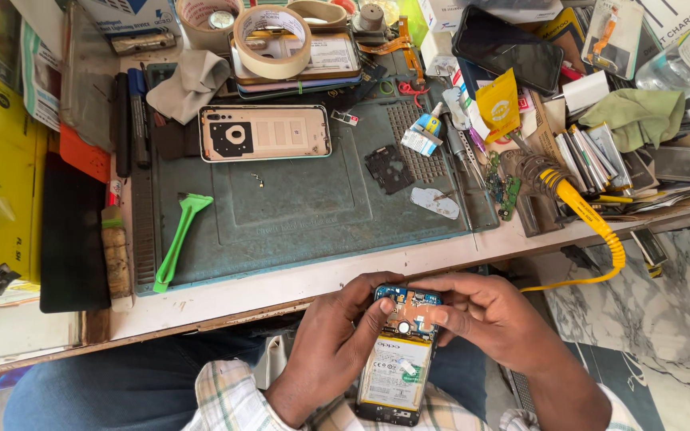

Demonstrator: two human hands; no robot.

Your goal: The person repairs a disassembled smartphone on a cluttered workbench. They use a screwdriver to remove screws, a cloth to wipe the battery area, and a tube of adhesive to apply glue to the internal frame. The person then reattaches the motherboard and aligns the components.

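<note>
Opened smartphone [398, 359], back cover off, held over the lap at 6 o'clock. Left hand [331, 351] grips its side; right hand [489, 319] pinches at the exposed circuit board [409, 307]. Judged step: board disassembly, calling for fine fingertip work.

On the bench [281, 287] we see a green pry tool [179, 239], a phone back cover [265, 132] and 2 tape rolls [271, 41].
</note>
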